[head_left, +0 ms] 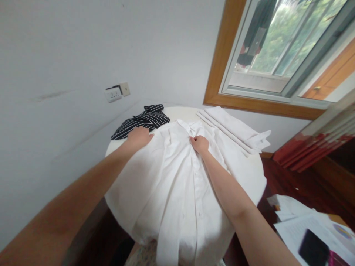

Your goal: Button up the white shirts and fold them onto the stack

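A white button-up shirt point(180, 177) lies spread over the round table, its collar at the far side and its lower part hanging over the near edge. My right hand point(200, 144) is closed, pinching the shirt's front just below the collar, where folds gather. At the shirt's left edge my left hand point(139, 136) is curled closed with its thumb against the white cloth; its fingertips are hidden. Just beyond that hand is a black-and-white striped garment point(146, 120), bunched up.
Folded white clothing point(230, 127) lies at the table's far right. The table point(181, 112) stands near a wall with a socket point(113, 94) and a wood-framed window point(266, 103). At lower right are papers point(305, 225) and a dark phone point(314, 248); a red-and-white curtain point(313, 142) hangs at right.
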Action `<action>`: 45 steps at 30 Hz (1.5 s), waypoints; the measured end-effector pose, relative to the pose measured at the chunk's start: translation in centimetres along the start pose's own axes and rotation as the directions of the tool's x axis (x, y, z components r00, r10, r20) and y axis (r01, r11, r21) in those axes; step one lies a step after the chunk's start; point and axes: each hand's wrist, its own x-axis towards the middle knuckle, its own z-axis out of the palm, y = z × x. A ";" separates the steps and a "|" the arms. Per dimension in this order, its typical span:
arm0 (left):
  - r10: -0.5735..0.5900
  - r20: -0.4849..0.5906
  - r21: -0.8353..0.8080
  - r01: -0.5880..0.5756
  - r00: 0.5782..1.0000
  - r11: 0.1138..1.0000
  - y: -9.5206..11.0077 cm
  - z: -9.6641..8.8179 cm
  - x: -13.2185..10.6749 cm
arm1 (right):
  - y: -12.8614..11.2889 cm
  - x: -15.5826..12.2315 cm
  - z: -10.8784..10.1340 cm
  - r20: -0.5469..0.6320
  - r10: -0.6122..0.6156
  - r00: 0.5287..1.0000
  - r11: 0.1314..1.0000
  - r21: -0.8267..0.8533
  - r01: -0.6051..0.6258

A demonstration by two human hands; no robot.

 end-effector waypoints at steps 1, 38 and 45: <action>-0.026 0.040 0.025 0.025 0.999 0.999 -0.9 0.1 -0.9 | 0.0 0.0 0.0 0.001 0.002 1.000 1.000 0.006 -0.002; -0.031 -0.269 0.027 0.040 0.963 0.999 -8.3 -0.6 1.7 | -1.0 -0.2 0.0 -0.015 -0.127 0.992 0.992 -0.029 0.126; 0.383 -0.307 -0.055 -0.418 0.871 0.907 2.8 1.2 0.5 | -0.9 0.1 0.0 -0.004 -0.104 0.995 0.995 -0.001 0.104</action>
